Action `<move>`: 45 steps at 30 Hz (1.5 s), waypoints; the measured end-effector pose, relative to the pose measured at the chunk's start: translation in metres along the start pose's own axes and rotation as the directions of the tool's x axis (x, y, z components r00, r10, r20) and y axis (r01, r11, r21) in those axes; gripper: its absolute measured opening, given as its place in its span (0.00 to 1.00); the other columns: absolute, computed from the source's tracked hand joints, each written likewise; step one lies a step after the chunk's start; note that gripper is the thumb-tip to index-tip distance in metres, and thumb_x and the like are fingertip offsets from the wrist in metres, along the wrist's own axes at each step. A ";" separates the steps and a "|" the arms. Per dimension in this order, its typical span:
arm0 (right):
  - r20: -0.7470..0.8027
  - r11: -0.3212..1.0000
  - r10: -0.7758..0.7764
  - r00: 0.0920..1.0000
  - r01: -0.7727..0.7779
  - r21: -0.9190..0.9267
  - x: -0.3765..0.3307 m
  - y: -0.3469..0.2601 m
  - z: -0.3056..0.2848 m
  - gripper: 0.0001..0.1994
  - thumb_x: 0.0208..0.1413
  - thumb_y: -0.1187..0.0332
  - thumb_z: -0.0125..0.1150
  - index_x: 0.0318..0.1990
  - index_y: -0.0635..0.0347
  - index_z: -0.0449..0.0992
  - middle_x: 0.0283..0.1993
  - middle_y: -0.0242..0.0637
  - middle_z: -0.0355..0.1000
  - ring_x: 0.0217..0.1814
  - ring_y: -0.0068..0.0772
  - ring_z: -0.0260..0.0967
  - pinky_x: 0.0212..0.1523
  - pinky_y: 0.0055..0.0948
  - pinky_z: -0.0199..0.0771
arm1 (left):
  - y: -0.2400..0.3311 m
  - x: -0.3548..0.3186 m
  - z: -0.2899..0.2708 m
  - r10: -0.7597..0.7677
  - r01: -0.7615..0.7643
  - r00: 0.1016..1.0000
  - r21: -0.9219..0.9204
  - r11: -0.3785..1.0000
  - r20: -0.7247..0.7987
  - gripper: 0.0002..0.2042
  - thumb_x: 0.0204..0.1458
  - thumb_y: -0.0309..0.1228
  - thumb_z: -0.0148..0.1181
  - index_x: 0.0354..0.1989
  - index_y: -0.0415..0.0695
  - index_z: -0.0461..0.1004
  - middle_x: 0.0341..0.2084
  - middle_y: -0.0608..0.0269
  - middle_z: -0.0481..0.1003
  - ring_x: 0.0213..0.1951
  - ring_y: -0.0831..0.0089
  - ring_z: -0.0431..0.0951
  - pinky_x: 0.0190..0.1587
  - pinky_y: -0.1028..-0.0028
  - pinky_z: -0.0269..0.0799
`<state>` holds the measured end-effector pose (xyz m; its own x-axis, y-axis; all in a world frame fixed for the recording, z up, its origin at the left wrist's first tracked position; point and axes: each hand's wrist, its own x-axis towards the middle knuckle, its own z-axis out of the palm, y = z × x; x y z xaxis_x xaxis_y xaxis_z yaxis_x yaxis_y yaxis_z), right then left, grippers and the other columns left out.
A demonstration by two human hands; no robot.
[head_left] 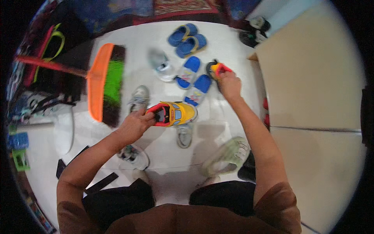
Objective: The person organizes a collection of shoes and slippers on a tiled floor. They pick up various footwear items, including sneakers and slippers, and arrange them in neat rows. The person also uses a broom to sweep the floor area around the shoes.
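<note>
My left hand (134,126) is closed on the red-lined heel of a yellow child's shoe (182,112), which has blue window-like patches and points its toe to the right. Farther off to the right, my right hand (230,84) grips a second shoe (213,70), yellow and red with a dark sole, by its red collar. Much of that one is covered by my fingers. Between the hands lie a pair of blue slides (198,90) with pale printed footbeds. Grey-white sneakers (139,95) are on the floor close to my left hand, one partly behind the yellow shoe.
Blue clogs (191,45) and a white shoe (165,72) lie at the far middle. A broom (99,84) with orange head and green bristles is on the left. Pale green (230,158) and white (134,156) shoes lie near my feet. A beige cabinet (311,78) stands along the right.
</note>
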<state>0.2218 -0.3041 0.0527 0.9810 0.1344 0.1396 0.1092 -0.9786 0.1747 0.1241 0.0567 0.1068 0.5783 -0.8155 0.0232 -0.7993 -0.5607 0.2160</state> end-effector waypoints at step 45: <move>0.298 0.991 -0.020 0.954 -0.021 0.134 -0.119 0.004 0.002 0.14 0.40 0.76 0.54 0.39 0.61 0.65 0.28 0.44 0.71 0.35 0.42 0.70 0.35 0.38 0.69 | 0.062 0.011 -0.006 -0.068 0.114 0.988 -0.361 0.926 0.138 0.16 0.39 0.25 0.60 0.40 0.43 0.70 0.47 0.55 0.67 0.42 0.58 0.72 0.43 0.65 0.70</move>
<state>0.1061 -0.3242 0.0353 0.9818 0.1015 -0.1604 0.1092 -0.9932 0.0398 0.0817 0.0136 0.1262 0.6034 -0.7873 -0.1265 -0.6150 -0.5605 0.5546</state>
